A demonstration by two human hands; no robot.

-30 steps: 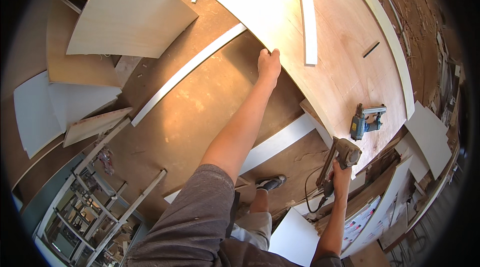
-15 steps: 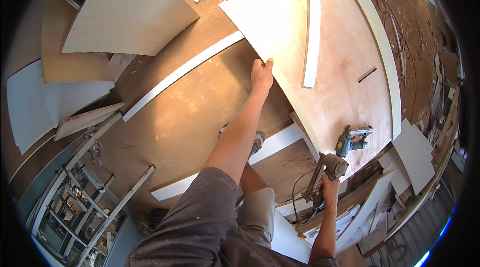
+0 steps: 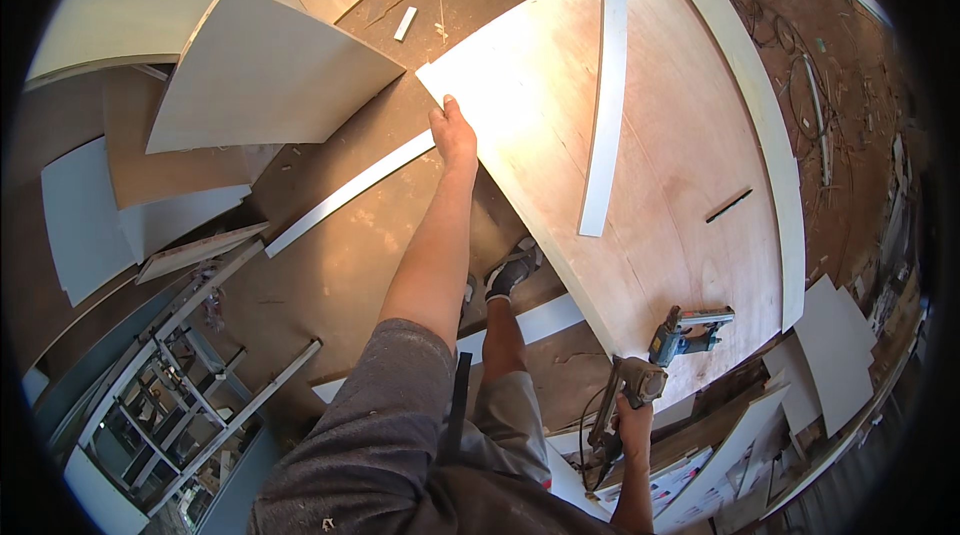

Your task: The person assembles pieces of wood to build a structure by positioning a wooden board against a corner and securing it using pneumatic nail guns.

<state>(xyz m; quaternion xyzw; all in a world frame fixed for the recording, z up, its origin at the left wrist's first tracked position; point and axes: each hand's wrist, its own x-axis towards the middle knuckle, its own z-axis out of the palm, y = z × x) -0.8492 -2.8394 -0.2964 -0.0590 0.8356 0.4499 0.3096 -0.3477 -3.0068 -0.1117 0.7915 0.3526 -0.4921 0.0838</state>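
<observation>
My left hand [image 3: 455, 133] grips the near left edge of a large plywood panel [image 3: 680, 155], close to its far left corner. The thumb lies on top and the fingers are partly hidden. In my right hand [image 3: 634, 423] is a pneumatic nail gun [image 3: 640, 378], held by its handle at the panel's near end. A second, blue-grey nail gun [image 3: 688, 335] lies on the panel just beyond it. A white strip [image 3: 604, 105] rests lengthwise on the plywood, and a pale curved strip [image 3: 765, 145] runs along the right edge. A black pencil-like stick [image 3: 728, 206] lies between them.
Several cut boards [image 3: 270, 75] lean and lie at the left. A metal frame [image 3: 180, 395] stands at the lower left. White strips [image 3: 350, 193] lie on the floor by my feet. Offcut boards [image 3: 825, 355] are piled at the right, and hoses [image 3: 775, 30] lie beyond the panel.
My left hand has slid along the panel's edge toward its far left corner. My right hand still holds the nail gun. The view has shifted, and one foot shows further forward.
</observation>
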